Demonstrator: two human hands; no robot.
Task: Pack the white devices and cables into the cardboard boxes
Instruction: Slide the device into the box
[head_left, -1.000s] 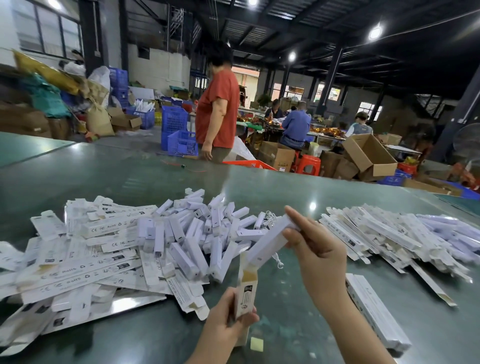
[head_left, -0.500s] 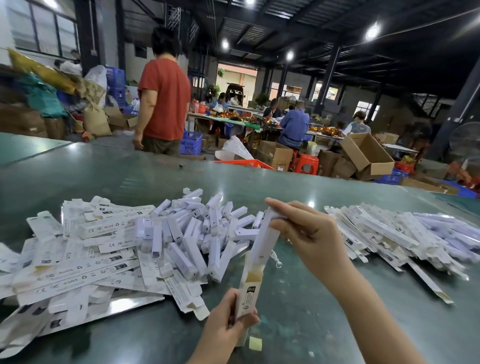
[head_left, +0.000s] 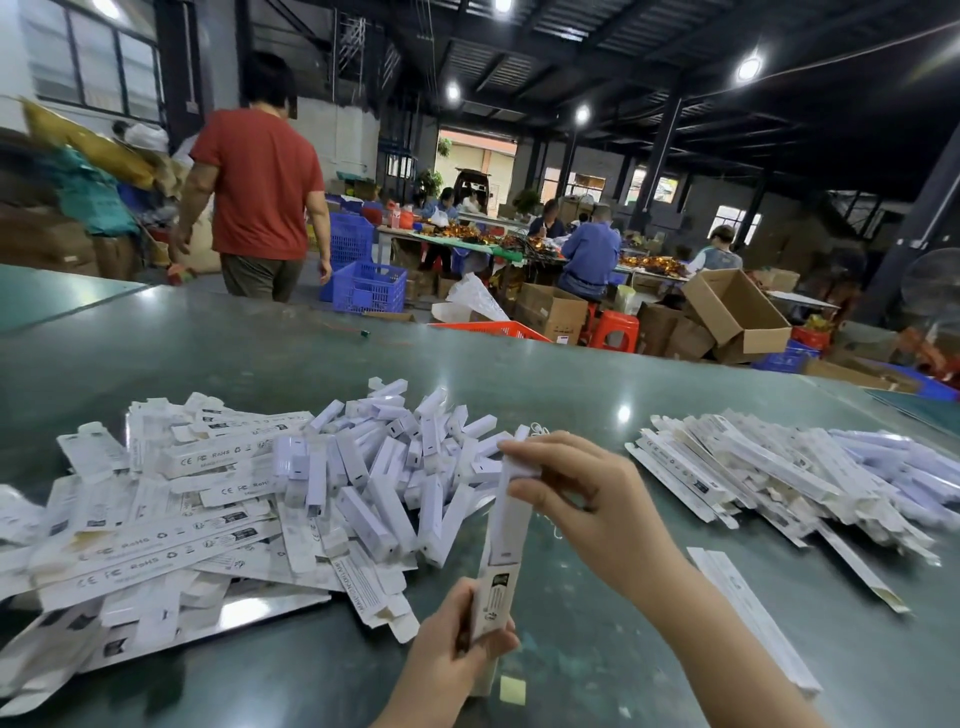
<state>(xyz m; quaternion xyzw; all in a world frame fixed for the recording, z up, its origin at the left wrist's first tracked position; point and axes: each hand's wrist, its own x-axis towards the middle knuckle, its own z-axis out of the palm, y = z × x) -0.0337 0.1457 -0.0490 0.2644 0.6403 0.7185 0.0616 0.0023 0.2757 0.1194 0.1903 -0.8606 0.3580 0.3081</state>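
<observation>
The white device (head_left: 511, 512) has swung up from its slant and now stands nearly in line with the narrow box (head_left: 493, 603), the right hand (head_left: 582, 499) pinching its top while the left hand (head_left: 452, 660) grips the box above the worktop's (head_left: 597, 649) near edge — insertion looks underway.

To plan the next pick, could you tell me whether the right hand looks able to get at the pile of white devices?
Probably not yet: the right hand is beside the devices, unblocked, but grips a device going into the box.
</observation>
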